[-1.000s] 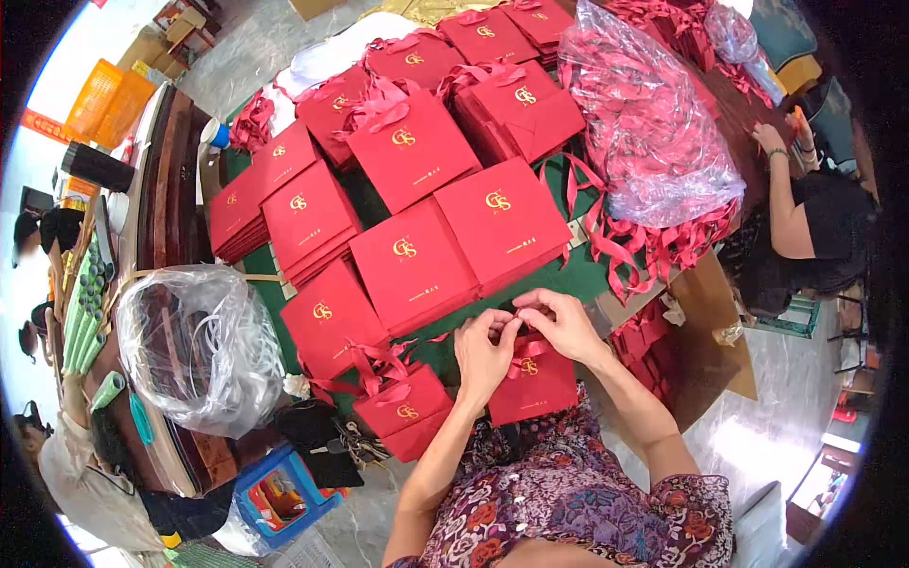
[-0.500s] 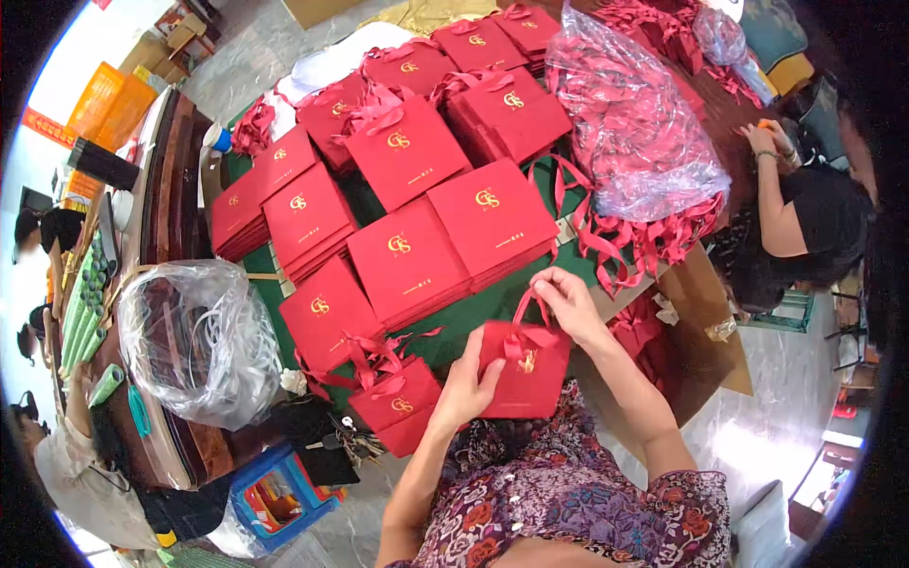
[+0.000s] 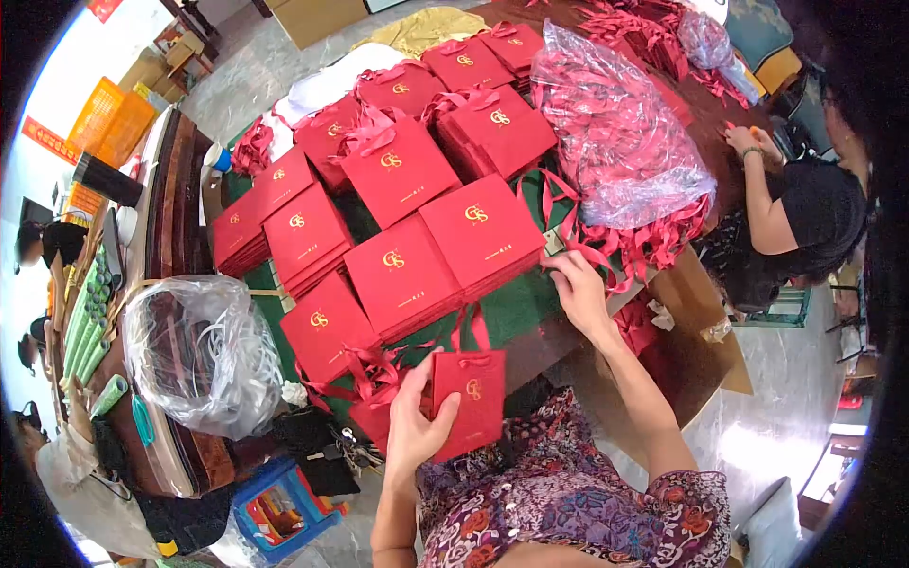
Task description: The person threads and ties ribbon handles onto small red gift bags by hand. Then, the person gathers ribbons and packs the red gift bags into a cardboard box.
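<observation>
Possibly, a slack grip would let the red gift bag (image 3: 480,398), which the left hand (image 3: 415,418) grasps at the near edge of the table (image 3: 535,352), fall; ribbons (image 3: 663,240) might snag the right hand (image 3: 581,295), whose hold I cannot tell.

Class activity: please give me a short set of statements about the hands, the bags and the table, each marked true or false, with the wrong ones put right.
1. The left hand holds a small red bag. True.
2. The right hand also grips that bag. False: it is apart from it, out over the table's near edge.
3. A clear plastic bag with red ribbons inside lies beyond the right hand. True.
4. The logos on the stacked red bags are silver. False: they are gold.
5. A person in black is at the right of the picture. True.
</observation>
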The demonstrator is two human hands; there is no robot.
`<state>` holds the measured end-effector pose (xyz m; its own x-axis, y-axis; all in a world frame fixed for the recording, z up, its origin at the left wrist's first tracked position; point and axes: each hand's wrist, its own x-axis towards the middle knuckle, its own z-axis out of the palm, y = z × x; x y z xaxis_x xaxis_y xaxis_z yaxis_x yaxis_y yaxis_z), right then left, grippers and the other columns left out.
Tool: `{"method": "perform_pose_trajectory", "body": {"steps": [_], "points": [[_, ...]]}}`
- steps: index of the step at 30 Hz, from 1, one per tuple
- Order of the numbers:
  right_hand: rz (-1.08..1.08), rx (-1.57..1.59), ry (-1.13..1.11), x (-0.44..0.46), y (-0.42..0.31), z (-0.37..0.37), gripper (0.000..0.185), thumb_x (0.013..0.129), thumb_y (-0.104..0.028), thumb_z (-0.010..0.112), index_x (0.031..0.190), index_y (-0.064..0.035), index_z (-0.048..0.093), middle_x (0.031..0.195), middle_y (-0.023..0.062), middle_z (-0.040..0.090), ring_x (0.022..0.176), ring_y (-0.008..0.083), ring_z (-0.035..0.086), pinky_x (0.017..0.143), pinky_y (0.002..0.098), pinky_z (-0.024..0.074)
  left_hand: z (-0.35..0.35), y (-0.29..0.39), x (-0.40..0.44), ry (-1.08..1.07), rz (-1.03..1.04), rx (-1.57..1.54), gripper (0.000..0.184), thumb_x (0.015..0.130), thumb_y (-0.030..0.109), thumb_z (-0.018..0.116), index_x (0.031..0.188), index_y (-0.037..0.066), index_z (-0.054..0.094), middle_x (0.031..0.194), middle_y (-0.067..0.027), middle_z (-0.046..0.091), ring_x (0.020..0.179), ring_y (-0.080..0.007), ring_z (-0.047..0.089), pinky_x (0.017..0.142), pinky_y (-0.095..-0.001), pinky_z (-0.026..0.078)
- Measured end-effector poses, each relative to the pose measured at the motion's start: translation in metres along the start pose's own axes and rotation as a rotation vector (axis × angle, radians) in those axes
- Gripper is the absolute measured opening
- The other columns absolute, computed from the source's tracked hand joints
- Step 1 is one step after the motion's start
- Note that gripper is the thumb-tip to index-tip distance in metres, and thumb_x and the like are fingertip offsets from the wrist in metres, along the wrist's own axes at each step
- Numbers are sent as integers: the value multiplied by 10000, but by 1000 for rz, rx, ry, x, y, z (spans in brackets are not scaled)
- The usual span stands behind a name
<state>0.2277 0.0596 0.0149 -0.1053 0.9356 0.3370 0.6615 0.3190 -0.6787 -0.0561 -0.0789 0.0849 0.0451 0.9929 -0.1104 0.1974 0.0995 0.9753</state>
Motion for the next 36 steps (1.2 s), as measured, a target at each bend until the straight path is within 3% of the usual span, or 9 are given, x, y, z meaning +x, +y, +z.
{"method": "perform_pose_trajectory", "body": {"steps": [1,4,6,8,12,14,16,22,36], "points": [[-54,-105,-24,2,4,3,222,849,5,636,1055,-68,679,989,106,589,956,312,607,814,356,509,0,29,0,37,-16,213,577,848,13,656,1397,8,480,1122,-139,620,990,-242,655,884,-329,515],[-120,-239,-29,6,10,12,142,844,-31,662,983,-63,663,969,96,586,955,310,597,801,400,509,17,60,1,22,-21,536,650,838,41,614,1451,104,406,1068,-190,511,900,-395,623,710,-473,549],[-133,-233,-32,5,11,13,103,836,-60,683,929,-59,641,956,95,578,946,318,592,790,417,505,44,47,6,41,109,584,655,809,61,654,1429,112,449,1062,-178,517,868,-351,619,721,-435,541],[-146,-246,-68,5,17,11,131,825,-50,683,949,-70,642,979,102,562,960,325,569,788,429,498,74,38,11,-75,59,522,695,792,128,694,1434,116,426,1130,-202,494,931,-410,615,776,-493,545],[-78,10,-82,-4,-7,-9,90,859,-22,665,933,-31,615,963,105,549,920,294,595,748,379,494,125,6,17,-162,78,589,695,768,127,715,1403,80,437,1135,-208,458,958,-395,597,761,-487,541],[-52,60,-85,-10,-28,-25,96,870,-7,657,955,-30,621,976,101,552,916,274,595,750,352,489,143,-24,25,-31,204,681,697,766,112,728,1393,52,430,1140,-198,465,1008,-390,574,802,-480,521],[73,192,-134,-17,-46,-36,113,868,11,655,968,-33,627,1002,100,561,920,260,599,743,341,492,143,-31,39,17,186,720,673,788,107,726,1384,25,422,1168,-210,477,1061,-387,543,837,-468,520],[10,160,-187,-44,-60,-32,118,869,-62,699,975,-23,666,896,110,606,819,269,619,687,347,501,106,-34,53,111,235,694,605,765,189,768,1311,85,531,1201,-137,523,1146,-343,461,957,-470,383],[193,154,-171,-79,-61,11,138,839,-53,717,959,-28,653,892,118,648,759,297,664,659,371,535,73,-31,81,-40,289,797,316,715,237,818,960,127,651,944,-40,643,958,-261,550,868,-418,361]]}}
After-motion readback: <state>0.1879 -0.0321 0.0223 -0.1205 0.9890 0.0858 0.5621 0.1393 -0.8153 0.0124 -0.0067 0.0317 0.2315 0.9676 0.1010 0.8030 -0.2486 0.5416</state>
